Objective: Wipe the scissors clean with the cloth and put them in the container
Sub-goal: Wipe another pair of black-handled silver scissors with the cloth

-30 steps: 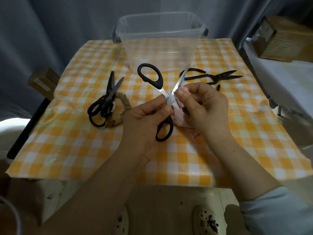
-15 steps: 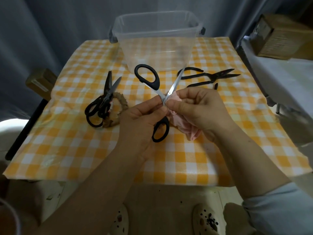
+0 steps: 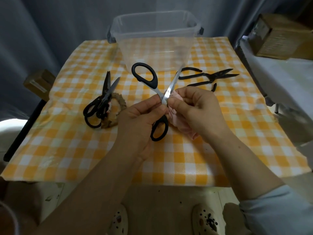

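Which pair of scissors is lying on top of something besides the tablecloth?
The pair on the left, which rests on a brown frilly ring. The black shears lie straight on the tablecloth; the third pair is in the left hand.

The container (image 3: 155, 53) stands open-topped at the far edge of the bench (image 3: 76, 158). The left hand (image 3: 140, 116), right hand (image 3: 198, 107), cloth (image 3: 176, 117) and scissors (image 3: 164, 98) occupy the centre. The raised handle loop and blade tip stand just before the container wall. Black scissors (image 3: 103, 102) obstruct the left side and dark shears (image 3: 209, 77) the right. Bare surface runs along the near edge.
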Tool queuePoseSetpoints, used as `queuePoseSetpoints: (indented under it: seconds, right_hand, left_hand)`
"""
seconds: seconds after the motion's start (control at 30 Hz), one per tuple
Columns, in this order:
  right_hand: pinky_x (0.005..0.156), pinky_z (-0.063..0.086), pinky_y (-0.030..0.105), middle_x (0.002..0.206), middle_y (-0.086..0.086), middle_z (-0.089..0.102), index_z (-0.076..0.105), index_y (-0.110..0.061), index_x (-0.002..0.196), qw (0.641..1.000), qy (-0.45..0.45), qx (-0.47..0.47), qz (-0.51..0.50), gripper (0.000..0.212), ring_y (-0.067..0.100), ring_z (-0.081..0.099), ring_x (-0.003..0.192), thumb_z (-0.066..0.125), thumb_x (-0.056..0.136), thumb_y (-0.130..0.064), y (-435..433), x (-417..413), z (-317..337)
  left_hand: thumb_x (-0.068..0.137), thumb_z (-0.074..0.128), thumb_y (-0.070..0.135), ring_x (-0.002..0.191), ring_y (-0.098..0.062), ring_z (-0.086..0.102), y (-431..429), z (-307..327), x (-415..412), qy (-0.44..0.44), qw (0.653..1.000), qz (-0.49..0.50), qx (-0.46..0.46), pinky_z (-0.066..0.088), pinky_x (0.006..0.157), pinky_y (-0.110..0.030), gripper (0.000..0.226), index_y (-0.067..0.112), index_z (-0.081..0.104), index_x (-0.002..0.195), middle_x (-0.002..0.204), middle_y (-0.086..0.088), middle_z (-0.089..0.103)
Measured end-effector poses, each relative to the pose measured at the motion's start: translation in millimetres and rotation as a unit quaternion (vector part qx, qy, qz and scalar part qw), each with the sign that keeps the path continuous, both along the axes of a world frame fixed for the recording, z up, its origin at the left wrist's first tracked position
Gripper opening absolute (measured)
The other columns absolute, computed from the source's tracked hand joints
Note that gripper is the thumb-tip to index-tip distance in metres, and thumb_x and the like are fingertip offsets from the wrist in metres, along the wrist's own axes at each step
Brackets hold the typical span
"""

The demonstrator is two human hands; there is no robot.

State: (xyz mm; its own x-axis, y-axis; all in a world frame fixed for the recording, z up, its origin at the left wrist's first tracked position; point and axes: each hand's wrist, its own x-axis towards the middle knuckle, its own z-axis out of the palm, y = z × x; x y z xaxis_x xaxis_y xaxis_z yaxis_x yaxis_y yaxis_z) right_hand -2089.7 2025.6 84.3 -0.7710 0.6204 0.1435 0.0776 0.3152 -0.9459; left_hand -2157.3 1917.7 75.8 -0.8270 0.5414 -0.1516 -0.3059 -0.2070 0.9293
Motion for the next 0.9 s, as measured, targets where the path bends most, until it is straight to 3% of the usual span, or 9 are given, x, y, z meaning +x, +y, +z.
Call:
queuePoseSetpoints:
  seconds: [0.07,0.2,0.27,0.37,0.53,0.67,0.9]
  right_hand:
    - [0.047,0.042,0.011,0.058,-0.015,0.064,0.065,-0.027,0.078,1.000,-0.006,0.024,-0.016,0.014,-0.002,0.059,0.054,0.063,0.090,-0.019,-1,-2,-2]
    - [0.046,0.045,0.018,0.061,-0.004,0.066,0.068,-0.020,0.078,0.999,-0.011,0.008,-0.033,0.016,0.006,0.060,0.054,0.061,0.092,-0.024,-2,-3,2]
    - [0.039,0.042,0.013,0.056,-0.007,0.067,0.069,-0.020,0.082,0.999,-0.016,-0.043,0.004,0.012,0.001,0.060,0.048,0.061,0.091,-0.022,-2,1,8]
    - [0.035,0.038,0.009,0.050,-0.010,0.064,0.069,-0.017,0.086,0.995,-0.040,-0.061,0.061,0.005,-0.001,0.057,0.039,0.064,0.088,-0.016,-1,5,10]
    - [0.057,0.057,0.025,0.066,0.000,0.073,0.072,-0.013,0.083,0.993,-0.079,-0.051,0.070,0.003,0.011,0.069,0.060,0.071,0.081,-0.015,11,6,8]
    - [0.069,0.060,0.038,0.071,0.005,0.073,0.073,-0.017,0.079,0.990,-0.107,-0.045,0.077,0.003,0.021,0.072,0.070,0.074,0.078,-0.014,17,9,10]
    - [0.058,0.055,0.019,0.071,0.003,0.073,0.072,-0.008,0.086,0.993,-0.041,-0.100,0.055,0.005,0.010,0.070,0.065,0.070,0.082,-0.008,10,6,7]
  left_hand:
    - [0.080,0.062,-0.006,0.066,-0.004,0.068,1,0,-1,-0.006,1.000,0.002,0.004,0.056,0.061,-0.019,0.025,0.018,0.070,0.085,0.072,0.007,0.073]
    - [0.079,0.063,-0.005,0.067,-0.005,0.068,1,1,-5,-0.031,0.999,0.009,0.010,0.055,0.059,-0.018,0.025,0.013,0.070,0.095,0.078,0.004,0.074]
    - [0.079,0.062,-0.005,0.071,-0.006,0.068,-1,1,-6,-0.025,1.000,-0.001,0.012,0.055,0.061,-0.018,0.027,0.011,0.069,0.100,0.084,0.002,0.074]
    - [0.081,0.061,-0.005,0.069,-0.003,0.069,-3,-1,-5,-0.003,1.000,-0.006,0.001,0.054,0.061,-0.016,0.026,0.017,0.069,0.091,0.075,0.008,0.073]
    - [0.077,0.064,-0.006,0.067,-0.007,0.069,-4,-2,-8,-0.015,1.000,0.007,-0.015,0.056,0.060,-0.021,0.024,0.016,0.070,0.085,0.074,0.005,0.073]
    - [0.077,0.064,-0.005,0.068,-0.011,0.067,-5,-1,-10,-0.015,1.000,0.013,-0.007,0.057,0.063,-0.023,0.023,0.015,0.071,0.085,0.073,0.001,0.071]
    - [0.081,0.063,-0.004,0.071,-0.005,0.069,2,-3,0,0.005,1.000,-0.002,-0.027,0.058,0.069,-0.021,0.025,0.020,0.069,0.087,0.071,0.011,0.072]
